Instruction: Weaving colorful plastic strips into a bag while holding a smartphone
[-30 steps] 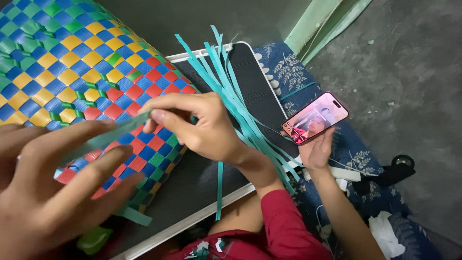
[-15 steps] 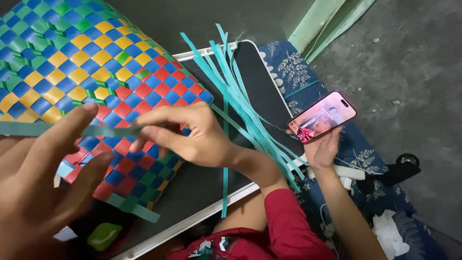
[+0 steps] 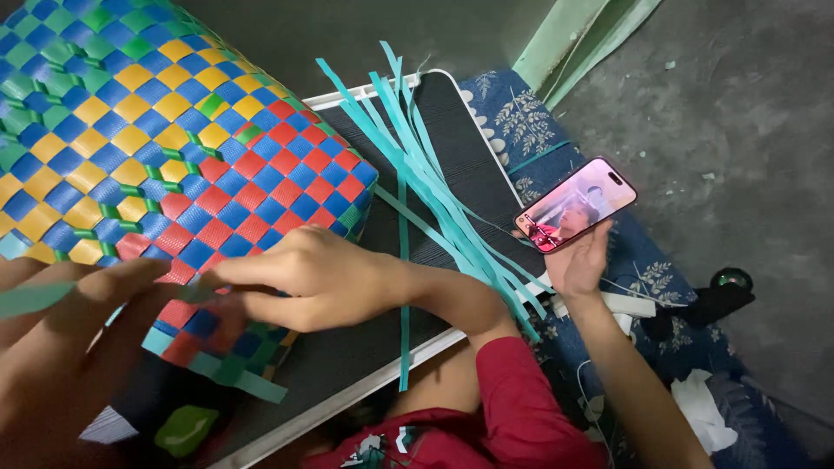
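Basket (image 3: pixel 165 130) sits further L than a sec ago; other person's hand (image 3: pixel 326 278) slid down to its lower edge, so work's there now. My left hand (image 3: pixel 74 365), blurred, pinches green strip (image 3: pixel 30 300) beside it. Right hand out of view.

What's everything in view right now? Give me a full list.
woven basket: one, blue, yellow, red and green, upper left on the board
dark board: one, white-framed, centre
teal strips: a loose bunch, fanned across the board
phone: one, pink lit screen, right
patterned cloth: one, blue, under the phone
other person's hands: two, red sleeve; one at the basket's lower edge, one holding the phone
left hand: own, blurred, lower left, against a pale green strip
right hand: not in view
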